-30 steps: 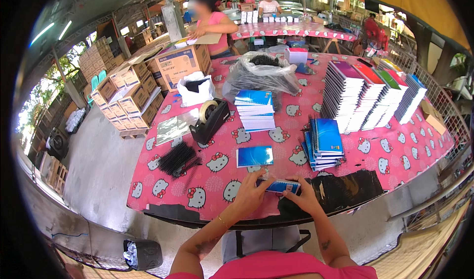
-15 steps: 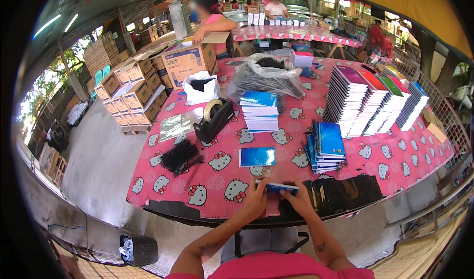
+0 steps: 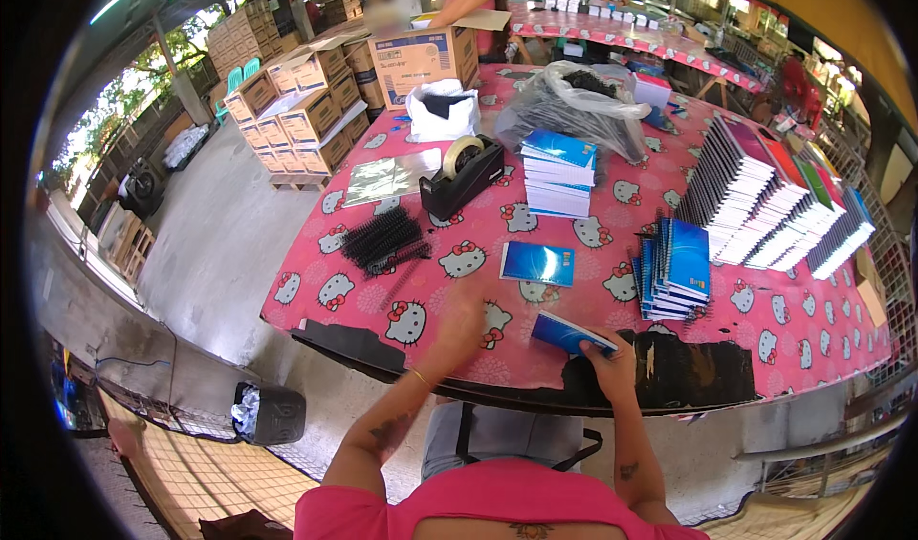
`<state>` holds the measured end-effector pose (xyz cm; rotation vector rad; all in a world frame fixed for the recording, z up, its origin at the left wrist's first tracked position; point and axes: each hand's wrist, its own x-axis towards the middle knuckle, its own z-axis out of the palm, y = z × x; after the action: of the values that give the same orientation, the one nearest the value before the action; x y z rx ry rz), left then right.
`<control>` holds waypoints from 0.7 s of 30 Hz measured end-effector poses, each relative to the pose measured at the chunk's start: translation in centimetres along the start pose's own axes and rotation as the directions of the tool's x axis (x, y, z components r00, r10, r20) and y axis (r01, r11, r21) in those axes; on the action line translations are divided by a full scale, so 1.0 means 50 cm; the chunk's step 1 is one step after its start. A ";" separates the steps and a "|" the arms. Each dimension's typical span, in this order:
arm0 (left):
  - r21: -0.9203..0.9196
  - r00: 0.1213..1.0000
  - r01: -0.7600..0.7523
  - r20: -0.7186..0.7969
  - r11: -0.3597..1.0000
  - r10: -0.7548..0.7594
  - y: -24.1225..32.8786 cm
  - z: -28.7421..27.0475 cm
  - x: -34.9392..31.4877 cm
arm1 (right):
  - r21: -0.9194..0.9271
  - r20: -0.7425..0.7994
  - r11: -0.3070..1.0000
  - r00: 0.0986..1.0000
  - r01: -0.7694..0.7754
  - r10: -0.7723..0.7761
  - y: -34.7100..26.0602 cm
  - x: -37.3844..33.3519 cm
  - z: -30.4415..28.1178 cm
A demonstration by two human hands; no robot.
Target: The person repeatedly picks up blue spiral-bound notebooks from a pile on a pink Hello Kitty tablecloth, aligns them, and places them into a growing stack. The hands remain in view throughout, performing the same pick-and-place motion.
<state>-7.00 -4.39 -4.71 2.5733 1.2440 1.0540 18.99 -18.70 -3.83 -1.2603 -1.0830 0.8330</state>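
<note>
My right hand [image 3: 610,356] grips a small blue notebook [image 3: 566,334] by its right end, tilted just above the table's near edge. My left hand [image 3: 463,322] is over the table to the left of it, smeared by motion, so its fingers cannot be read. Nearest to that hand lies a pile of black spiral binding coils [image 3: 382,240], with a loose one beside it. Another blue booklet [image 3: 537,264] lies flat beyond my hands. To the right are stacked blue spiral notebooks [image 3: 685,258]; farther back stands a stack of blue-covered booklets [image 3: 558,177].
A black tape dispenser [image 3: 463,182], clear plastic sheets [image 3: 387,179], a white bag [image 3: 442,110] and a plastic bag of coils [image 3: 574,110] stand on the pink table [image 3: 449,296]. Tall notebook stacks [image 3: 732,182] fill the right. A person [image 3: 469,0] reaches into a carton [image 3: 421,70].
My left hand has let go of the small notebook and moved left toward the coils. The right hand keeps the notebook, now tilted. The whole view has shifted and turned.
</note>
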 end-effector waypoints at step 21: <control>-0.544 0.997 0.068 0.073 0.836 -0.034 0.110 -0.072 0.037 | 0.030 0.062 0.999 0.998 0.025 -0.026 0.022 0.025 0.015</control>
<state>-4.81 -7.43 1.00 2.1003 0.8285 1.1123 18.77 -17.13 -4.72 -1.2003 -1.1309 0.8712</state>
